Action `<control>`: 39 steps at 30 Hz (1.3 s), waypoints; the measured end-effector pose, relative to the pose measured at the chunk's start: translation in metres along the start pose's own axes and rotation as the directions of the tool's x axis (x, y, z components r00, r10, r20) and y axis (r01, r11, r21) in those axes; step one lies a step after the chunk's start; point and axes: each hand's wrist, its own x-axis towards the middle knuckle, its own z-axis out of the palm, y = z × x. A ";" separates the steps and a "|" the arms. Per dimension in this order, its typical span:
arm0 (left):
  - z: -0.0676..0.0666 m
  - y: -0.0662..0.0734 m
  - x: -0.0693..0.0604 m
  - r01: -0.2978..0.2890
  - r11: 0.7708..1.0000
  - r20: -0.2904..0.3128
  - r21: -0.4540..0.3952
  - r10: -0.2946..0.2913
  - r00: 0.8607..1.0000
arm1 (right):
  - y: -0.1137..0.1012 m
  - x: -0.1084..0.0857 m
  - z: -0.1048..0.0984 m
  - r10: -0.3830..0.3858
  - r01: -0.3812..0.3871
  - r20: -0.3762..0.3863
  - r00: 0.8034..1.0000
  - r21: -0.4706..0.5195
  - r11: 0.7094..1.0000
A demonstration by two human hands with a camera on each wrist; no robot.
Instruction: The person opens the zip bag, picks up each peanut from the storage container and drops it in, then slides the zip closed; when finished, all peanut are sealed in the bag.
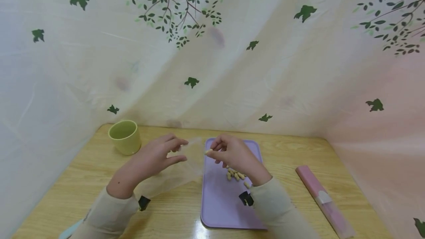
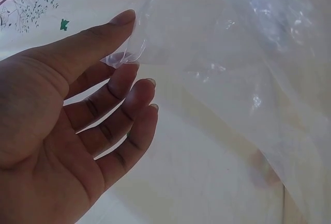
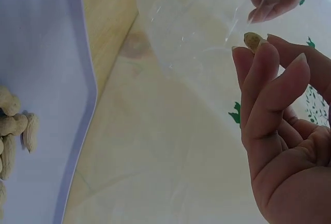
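Note:
My left hand point(image 1: 154, 158) holds up a clear plastic bag point(image 1: 172, 182), its thumb and curved fingers spread apart at the bag's edge. In the left wrist view the film point(image 2: 207, 74) stretches away from the fingertips of that hand point(image 2: 83, 100). Between the thumb and fingertips of my right hand point(image 1: 235, 156) is a peanut point(image 1: 208, 152), close to the bag. The right wrist view shows this peanut point(image 3: 252, 41) at the tips of the hand point(image 3: 289, 125). More peanuts point(image 1: 235, 175) lie on a purple tray point(image 1: 217, 207) beneath the right hand.
A green cup point(image 1: 126, 140) stands at the back left of the wooden table point(image 1: 282, 161). At the right lies a long pink package point(image 1: 323, 198) with a pale band. Part of a light blue object point(image 1: 70, 229) shows at the lower left. A leaf-patterned curtain point(image 1: 225, 95) hangs behind.

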 end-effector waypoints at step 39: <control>0.000 0.001 -0.003 0.036 0.999 0.016 -0.032 -0.036 0.999 | 0.045 0.017 -0.030 0.099 -0.100 -0.059 0.993 -0.019 0.995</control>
